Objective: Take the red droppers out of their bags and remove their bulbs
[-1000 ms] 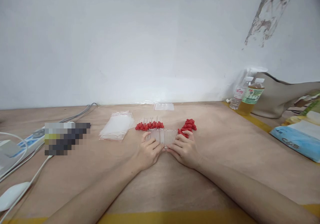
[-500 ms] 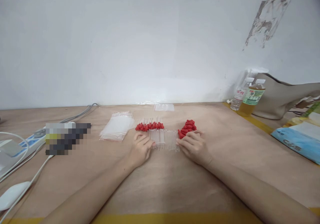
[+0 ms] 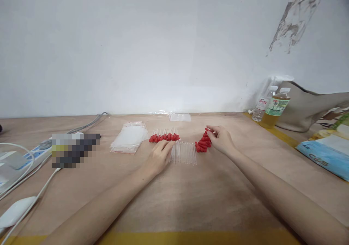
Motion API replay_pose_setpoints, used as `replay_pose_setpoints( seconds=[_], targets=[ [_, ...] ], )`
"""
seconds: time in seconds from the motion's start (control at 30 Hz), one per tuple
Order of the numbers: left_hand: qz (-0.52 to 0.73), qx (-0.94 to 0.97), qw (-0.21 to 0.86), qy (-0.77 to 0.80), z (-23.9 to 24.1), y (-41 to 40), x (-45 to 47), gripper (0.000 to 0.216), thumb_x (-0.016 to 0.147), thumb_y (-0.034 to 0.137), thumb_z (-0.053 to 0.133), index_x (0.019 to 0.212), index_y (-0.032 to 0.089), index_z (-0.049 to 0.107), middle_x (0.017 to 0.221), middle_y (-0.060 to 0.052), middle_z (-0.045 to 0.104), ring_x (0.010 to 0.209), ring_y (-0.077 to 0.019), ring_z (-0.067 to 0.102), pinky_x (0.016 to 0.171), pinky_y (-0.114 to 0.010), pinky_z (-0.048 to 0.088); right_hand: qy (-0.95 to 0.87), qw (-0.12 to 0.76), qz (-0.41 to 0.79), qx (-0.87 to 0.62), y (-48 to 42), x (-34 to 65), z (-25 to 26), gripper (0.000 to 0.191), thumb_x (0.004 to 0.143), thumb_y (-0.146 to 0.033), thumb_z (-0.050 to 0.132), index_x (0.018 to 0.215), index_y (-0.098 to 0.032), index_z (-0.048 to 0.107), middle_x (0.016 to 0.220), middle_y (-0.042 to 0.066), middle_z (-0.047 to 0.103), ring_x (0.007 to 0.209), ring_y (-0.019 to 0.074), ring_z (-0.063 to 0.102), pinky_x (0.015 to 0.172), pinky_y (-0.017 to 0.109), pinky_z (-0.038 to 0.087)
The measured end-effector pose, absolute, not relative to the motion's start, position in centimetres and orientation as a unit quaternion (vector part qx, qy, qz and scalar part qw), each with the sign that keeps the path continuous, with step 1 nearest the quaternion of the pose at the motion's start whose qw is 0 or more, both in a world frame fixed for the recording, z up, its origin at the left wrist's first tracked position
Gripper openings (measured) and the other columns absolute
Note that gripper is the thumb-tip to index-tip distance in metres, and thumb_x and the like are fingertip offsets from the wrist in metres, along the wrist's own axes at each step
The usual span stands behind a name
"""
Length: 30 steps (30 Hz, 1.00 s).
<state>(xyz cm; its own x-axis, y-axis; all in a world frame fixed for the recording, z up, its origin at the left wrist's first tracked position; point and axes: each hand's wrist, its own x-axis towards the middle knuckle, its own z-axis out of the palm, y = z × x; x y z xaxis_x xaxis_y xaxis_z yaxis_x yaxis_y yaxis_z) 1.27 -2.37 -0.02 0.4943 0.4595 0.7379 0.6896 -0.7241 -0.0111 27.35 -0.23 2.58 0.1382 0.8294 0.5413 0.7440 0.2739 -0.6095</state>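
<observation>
My left hand (image 3: pixel 160 155) is closed at the left end of a row of clear thin tubes (image 3: pixel 187 153), one tube's end showing at its fingertips. Behind it lies a row of droppers (image 3: pixel 164 137), clear tubes with red rubber bulbs on their near ends. Over on the right, my right hand (image 3: pixel 222 140) pinches a red rubber bulb (image 3: pixel 207 129) at the far end of a small pile of red rubber bulbs (image 3: pixel 202 145). That pile sits just right of the clear tubes.
A stack of clear zip bags (image 3: pixel 129 137) lies left of the droppers; another clear bag (image 3: pixel 180 117) is by the wall. Two bottles (image 3: pixel 275 106), a grey bag (image 3: pixel 297 110) and a blue tissue pack (image 3: pixel 324 157) stand right. A power strip (image 3: pixel 35 153) and cables lie left.
My right hand has left the right end of the tubes and moved up and right to the red bulbs, pinching one. The left hand has shifted slightly away from me, lifting a tube's end.
</observation>
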Motion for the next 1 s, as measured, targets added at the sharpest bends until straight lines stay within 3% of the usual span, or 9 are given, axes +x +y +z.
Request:
replay_pose_setpoints(
  seconds=[0.2,0.3,0.43,0.63,1.0],
  targets=[
    [-0.357,-0.873,0.184,-0.278,-0.3,-2.3,3.5,0.021,0.083,0.01,0.037,0.085,0.017,0.056,0.081,-0.004,0.057,0.077,-0.0148,0.051,0.071,-0.027,0.045,-0.682,0.464,0.077,-0.56,-0.6,26.1,2.1,0.016,0.07,-0.026,0.052,0.081,-0.016,0.06,0.07,0.002,0.061,0.059,0.0119,0.053,0.056,0.024,0.041],
    [-0.361,-0.879,0.181,-0.255,-0.5,-2.2,4.3,0.019,0.081,0.008,0.039,0.08,0.016,0.056,0.08,-0.005,0.057,0.074,-0.0143,0.05,0.068,-0.026,0.045,-0.722,0.443,0.029,-0.531,-1.2,25.7,1.3,0.013,0.072,-0.029,0.052,0.074,-0.019,0.061,0.073,0.001,0.063,0.067,0.0135,0.054,0.063,0.026,0.04],
    [-0.355,-0.884,0.159,-0.26,-0.8,-2.2,4.8,0.018,0.077,0.006,0.042,0.08,0.016,0.056,0.08,-0.005,0.056,0.075,-0.0148,0.05,0.068,-0.026,0.046,-0.743,0.403,-0.021,-0.533,-1.7,25.7,0.8,0.012,0.074,-0.031,0.055,0.072,-0.023,0.063,0.078,0.0,0.065,0.077,0.0153,0.054,0.073,0.029,0.034],
    [-0.326,-0.886,0.113,-0.309,-0.7,-2.3,5.2,0.015,0.076,0.009,0.043,0.078,0.015,0.057,0.082,-0.007,0.055,0.076,-0.017,0.051,0.07,-0.029,0.046,-0.743,0.372,-0.08,-0.55,-1.9,25.5,0.4,0.013,0.074,-0.037,0.057,0.069,-0.026,0.063,0.075,-0.004,0.065,0.079,0.0162,0.052,0.071,0.03,0.024],
    [-0.294,-0.893,0.059,-0.336,-0.4,-2.8,5.4,0.02,0.08,0.032,0.048,0.08,0.015,0.057,0.091,-0.009,0.052,0.085,-0.0198,0.052,0.077,-0.034,0.045,-0.747,0.364,-0.197,-0.52,-1.7,25.4,-0.6,0.021,0.077,-0.034,0.052,0.065,-0.021,0.063,0.076,0.001,0.062,0.075,0.0145,0.048,0.07,0.031,0.02]
  ],
)
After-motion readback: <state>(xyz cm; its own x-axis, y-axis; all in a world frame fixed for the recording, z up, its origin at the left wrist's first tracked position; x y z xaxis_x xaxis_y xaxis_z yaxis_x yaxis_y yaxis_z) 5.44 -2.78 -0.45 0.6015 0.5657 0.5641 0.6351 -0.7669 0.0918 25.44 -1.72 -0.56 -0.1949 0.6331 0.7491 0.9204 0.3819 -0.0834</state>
